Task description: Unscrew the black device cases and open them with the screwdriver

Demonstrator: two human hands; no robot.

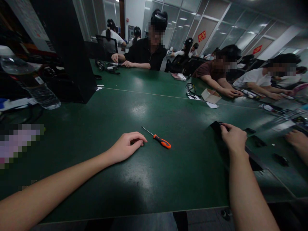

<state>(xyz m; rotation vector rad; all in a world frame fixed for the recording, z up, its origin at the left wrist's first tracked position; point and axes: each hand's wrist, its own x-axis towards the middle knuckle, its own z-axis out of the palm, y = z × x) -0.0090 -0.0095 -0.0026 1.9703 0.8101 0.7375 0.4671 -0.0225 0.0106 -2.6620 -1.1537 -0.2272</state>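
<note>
My left hand [126, 146] rests on the green tabletop [101, 128], its fingers loosely bent, with a gap to the thumb and nothing in it. Just right of its fingertips lies a screwdriver [162, 141] with an orange and black handle, its metal shaft pointing up and left; the hand does not hold it. Farther right, my right hand [234, 138] pinches the upper end of a black flat object [255, 160] between thumb and fingers. My hand and wrist cover part of this object, and its exact kind is unclear.
A plastic bottle [31, 78] stands beside a black upright panel [69, 51] at left. Cables [191, 89] and a small cardboard box [211, 95] lie farther back. Small black parts [257, 141] and another person's hand [298, 141] are at right. Several people sit around.
</note>
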